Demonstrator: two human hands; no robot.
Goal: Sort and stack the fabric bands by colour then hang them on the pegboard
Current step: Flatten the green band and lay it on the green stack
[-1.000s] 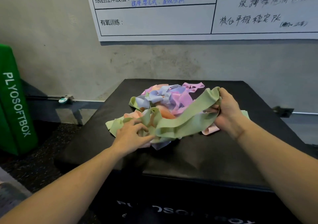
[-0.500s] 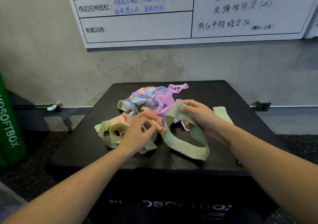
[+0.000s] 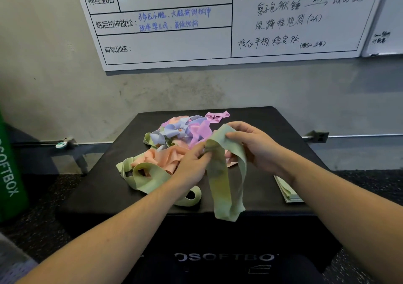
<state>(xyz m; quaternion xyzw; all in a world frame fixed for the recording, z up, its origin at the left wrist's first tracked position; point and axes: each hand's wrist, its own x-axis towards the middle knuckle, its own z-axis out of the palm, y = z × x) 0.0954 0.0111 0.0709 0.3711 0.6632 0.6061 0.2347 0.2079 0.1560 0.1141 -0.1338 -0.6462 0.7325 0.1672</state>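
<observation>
Concrete wall and a whiteboard (image 3: 196,21) full of handwriting back the scene, and below them a black foam box (image 3: 109,185) serves as the worktop, with a green box (image 3: 11,174) of the same make standing at the left edge. On the black top lies the pile (image 3: 185,135) of fabric bands, pink, lilac, peach and green looped through one another. Both hands are lifted just in front of it on one green band (image 3: 222,185): the left hand (image 3: 192,163) pinches its upper fold between thumb and fingertips, and the right hand (image 3: 255,146) has its grip curled round the same fold from the far side, so the loop hangs down past the front edge of the box. A flat green stack (image 3: 287,191) sits by the right forearm, near the right front corner, which I take to be the sorted greens. No pegboard is in view. The risks look modest but real. Another green band (image 3: 148,181) lies tangled with the peach ones just beside the left wrist, and a careless pull could drag neighbours off the front. The hanging loop has a twist in it, so laid down as it is, it would likely sit crooked on the stack. That stack is close to the edge and under the right forearm, where a sweep of the arm could push it to the floor.
</observation>
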